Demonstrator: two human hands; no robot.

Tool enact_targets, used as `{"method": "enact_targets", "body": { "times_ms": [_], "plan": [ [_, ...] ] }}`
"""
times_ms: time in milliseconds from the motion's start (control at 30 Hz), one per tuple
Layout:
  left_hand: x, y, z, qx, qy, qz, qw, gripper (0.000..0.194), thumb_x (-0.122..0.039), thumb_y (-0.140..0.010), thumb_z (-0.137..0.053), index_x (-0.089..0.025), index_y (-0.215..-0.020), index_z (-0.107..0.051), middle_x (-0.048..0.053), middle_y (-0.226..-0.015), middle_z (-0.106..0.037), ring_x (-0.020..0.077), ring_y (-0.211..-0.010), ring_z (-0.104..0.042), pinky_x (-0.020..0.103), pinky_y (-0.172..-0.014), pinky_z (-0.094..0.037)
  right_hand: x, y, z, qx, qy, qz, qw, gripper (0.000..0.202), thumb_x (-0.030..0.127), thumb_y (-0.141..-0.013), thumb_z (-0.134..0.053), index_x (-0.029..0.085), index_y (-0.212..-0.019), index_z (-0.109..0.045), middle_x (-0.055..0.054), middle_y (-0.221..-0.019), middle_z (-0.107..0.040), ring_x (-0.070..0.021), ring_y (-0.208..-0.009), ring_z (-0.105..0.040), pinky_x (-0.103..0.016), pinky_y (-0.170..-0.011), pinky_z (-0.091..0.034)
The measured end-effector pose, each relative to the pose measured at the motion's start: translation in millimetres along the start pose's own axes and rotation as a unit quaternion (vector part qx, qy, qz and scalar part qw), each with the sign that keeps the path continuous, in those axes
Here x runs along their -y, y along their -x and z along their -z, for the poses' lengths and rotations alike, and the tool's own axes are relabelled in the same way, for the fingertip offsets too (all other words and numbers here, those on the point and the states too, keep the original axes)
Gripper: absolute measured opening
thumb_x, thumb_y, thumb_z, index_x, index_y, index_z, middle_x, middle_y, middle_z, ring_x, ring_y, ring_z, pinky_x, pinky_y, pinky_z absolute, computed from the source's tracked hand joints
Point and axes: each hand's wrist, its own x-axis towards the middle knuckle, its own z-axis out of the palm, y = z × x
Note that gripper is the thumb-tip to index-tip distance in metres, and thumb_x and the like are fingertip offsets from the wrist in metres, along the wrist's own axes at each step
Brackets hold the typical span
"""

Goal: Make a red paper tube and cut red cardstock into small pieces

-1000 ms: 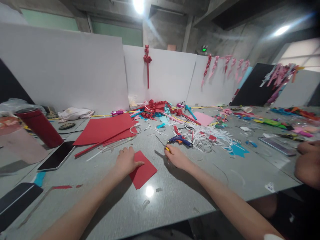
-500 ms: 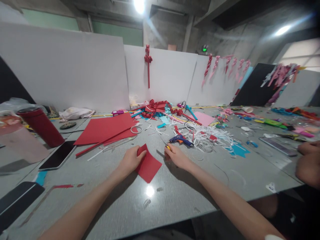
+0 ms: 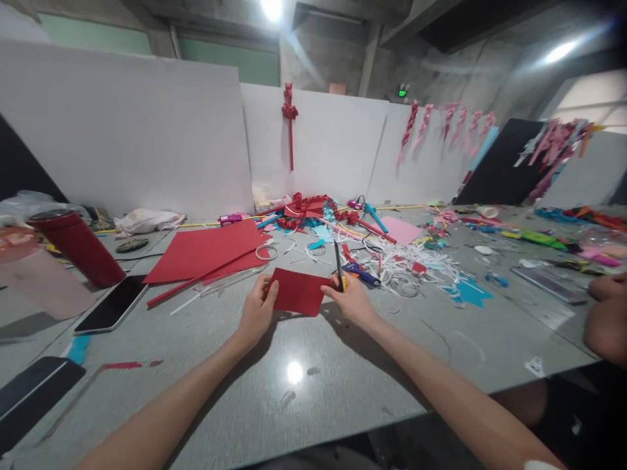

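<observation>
A small red paper rectangle (image 3: 298,293) is held up over the grey table. My left hand (image 3: 257,308) pinches it at its left edge, thumb in front. My right hand (image 3: 351,301) is closed around scissors (image 3: 337,261) with yellow on the handle, the dark blades pointing up and away. The thumb of this hand also touches the paper's right edge. Just beyond lies a blue glue gun (image 3: 361,274), partly hidden by the scissors and fingers. A big red sheet (image 3: 210,247) lies to the left, with a thin red stick (image 3: 206,277) across it and a roll of tape (image 3: 267,252) at its corner.
White paper scraps (image 3: 401,264) and red and blue pieces are heaped behind my hands. On the left stand a red tumbler (image 3: 81,251) and a pink bottle (image 3: 44,281), near a phone (image 3: 112,305). Another person's hands (image 3: 607,313) rest at the right edge.
The red paper has been lifted and turned so its long side runs across. My right hand has come to its right edge, and the scissors now point upward instead of left.
</observation>
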Motion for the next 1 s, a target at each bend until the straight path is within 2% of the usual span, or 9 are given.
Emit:
{"method": "enact_targets", "body": {
  "times_ms": [100, 167, 333, 400, 500, 600, 733, 867, 1000],
  "plan": [
    [3, -3, 0.9, 0.018, 0.006, -0.018, 1.0, 0.029, -0.049, -0.098, -0.059, -0.021, -0.104, -0.064, 0.006, -0.101, -0.074, 0.0214, -0.09, -0.069, 0.031, -0.081, -0.052, 3, 0, 4, -0.03, 0.04, 0.021, 0.999, 0.036, 0.039, -0.084, -0.068, 0.024, -0.076, -0.037, 0.006, -0.071, -0.042, -0.013, -0.065, -0.04, -0.026, -0.064, -0.034],
    [4, -4, 3.2, 0.022, -0.026, -0.041, 0.999, 0.027, -0.047, -0.098, -0.059, -0.021, -0.102, -0.066, 0.005, -0.098, -0.074, 0.0213, -0.091, -0.067, 0.031, -0.084, -0.051, 7, 0, 6, -0.043, 0.068, 0.028, 0.996, 0.034, 0.04, -0.085, -0.067, 0.024, -0.076, -0.039, 0.005, -0.072, -0.044, -0.0138, -0.066, -0.041, -0.027, -0.065, -0.034],
    [2, -8, 11.8, 0.023, -0.165, -0.082, 0.983, 0.024, -0.041, -0.094, -0.061, -0.02, -0.098, -0.072, 0.003, -0.09, -0.073, 0.0183, -0.079, -0.061, 0.03, -0.075, -0.045, 11, 1, 8, -0.062, 0.079, 0.051, 0.994, 0.036, 0.044, -0.087, -0.067, 0.024, -0.075, -0.04, 0.004, -0.071, -0.047, -0.0151, -0.066, -0.044, -0.028, -0.064, -0.036],
    [0, -9, 14.1, 0.029, -0.188, -0.089, 0.978, 0.025, -0.04, -0.094, -0.06, -0.02, -0.097, -0.074, 0.003, -0.089, -0.073, 0.0175, -0.075, -0.058, 0.03, -0.072, -0.043, 9, 2, 7, -0.065, 0.071, 0.051, 0.994, 0.036, 0.045, -0.088, -0.068, 0.024, -0.076, -0.042, 0.003, -0.071, -0.05, -0.0157, -0.066, -0.047, -0.028, -0.064, -0.038],
    [-2, -10, 15.0, 0.051, -0.186, -0.076, 0.978, 0.025, -0.039, -0.095, -0.058, -0.02, -0.098, -0.074, 0.003, -0.09, -0.075, 0.0176, -0.075, -0.059, 0.03, -0.072, -0.042, 6, 3, 6, -0.067, 0.04, 0.032, 0.996, 0.036, 0.048, -0.091, -0.067, 0.024, -0.078, -0.043, 0.0, -0.078, -0.061, -0.0173, -0.069, -0.057, -0.03, -0.066, -0.046],
    [-3, -10, 14.6, 0.064, -0.178, -0.066, 0.98, 0.022, -0.037, -0.095, -0.058, -0.02, -0.094, -0.072, 0.001, -0.086, -0.073, 0.0174, -0.075, -0.061, 0.029, -0.072, -0.042, 3, 3, 4, -0.07, 0.001, -0.001, 0.998, 0.035, 0.05, -0.092, -0.066, 0.024, -0.081, -0.044, -0.005, -0.095, -0.071, -0.0181, -0.073, -0.065, -0.031, -0.065, -0.055],
    [1, -9, 14.0, 0.072, -0.164, -0.032, 0.983, 0.022, -0.038, -0.096, -0.057, -0.02, -0.089, -0.068, -0.003, -0.066, -0.063, 0.0155, -0.061, -0.057, 0.028, -0.065, -0.04, 4, 1, 3, -0.08, -0.084, -0.037, 0.993, 0.04, 0.057, -0.092, -0.065, 0.025, -0.083, -0.043, -0.006, -0.1, -0.072, -0.0197, -0.078, -0.07, -0.029, -0.054, -0.059],
    [3, -7, 12.8, 0.081, -0.154, -0.014, 0.985, 0.024, -0.042, -0.095, -0.059, -0.021, -0.088, -0.066, -0.004, -0.063, -0.062, 0.0152, -0.057, -0.057, 0.028, -0.062, -0.04, 5, -1, 2, -0.075, -0.177, -0.043, 0.98, 0.044, 0.058, -0.088, -0.07, 0.025, -0.082, -0.041, -0.007, -0.1, -0.073, -0.0233, -0.087, -0.074, -0.028, -0.048, -0.06],
    [1, -7, 11.6, 0.1, -0.149, -0.016, 0.984, 0.024, -0.041, -0.095, -0.059, -0.02, -0.086, -0.067, -0.003, -0.063, -0.062, 0.0153, -0.058, -0.057, 0.027, -0.062, -0.04, 4, -1, 1, -0.065, -0.2, -0.053, 0.976, 0.047, 0.056, -0.084, -0.076, 0.025, -0.081, -0.04, -0.005, -0.096, -0.074, -0.0188, -0.069, -0.073, -0.027, -0.045, -0.059]
  ]
}}
